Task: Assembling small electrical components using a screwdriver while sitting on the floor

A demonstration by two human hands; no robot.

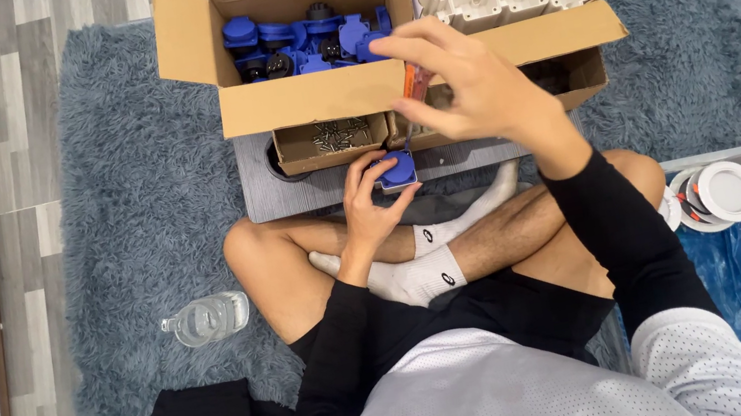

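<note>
Head view shows the left hand [367, 200] cupping a blue socket part [398, 171] low against the grey board [307, 191] — the right hand [461, 85], just above it, pinches an orange-handled tool [412, 82] pointing down toward that part.

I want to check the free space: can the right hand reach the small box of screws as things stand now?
Probably yes. The right hand, pinching an orange tool, hovers just beside the open-topped screw box. Only the cardboard flap edges over it.

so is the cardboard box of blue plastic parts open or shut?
Open: the cardboard box has its flaps folded outward, and the blue plastic parts inside are visible.
</note>
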